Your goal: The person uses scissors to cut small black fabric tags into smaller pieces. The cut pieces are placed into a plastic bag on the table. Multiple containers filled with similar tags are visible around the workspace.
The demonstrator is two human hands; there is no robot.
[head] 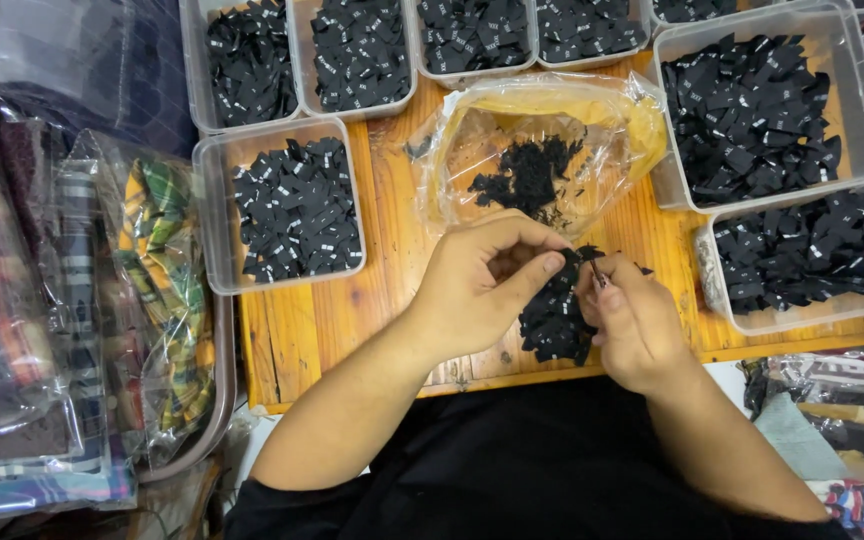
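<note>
Sorting black labels (555, 318), two hands (482, 285), eight tubs (207, 215).

Small heap of black woven labels (555, 318) on the wooden board, between both hands, fingertips touching.

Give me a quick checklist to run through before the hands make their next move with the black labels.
1. Left hand on the label pile: ok, thumb and forefinger pinch at its top.
2. Right hand engaged: ok, fingers touch the same pile.
3. One label separated: cannot tell, the hands hide it.
4. Plastic bag open: ok, loose labels inside.
5. Clear tubs in view: ok, several hold labels.
6. Wooden board under pile: ok.
</note>
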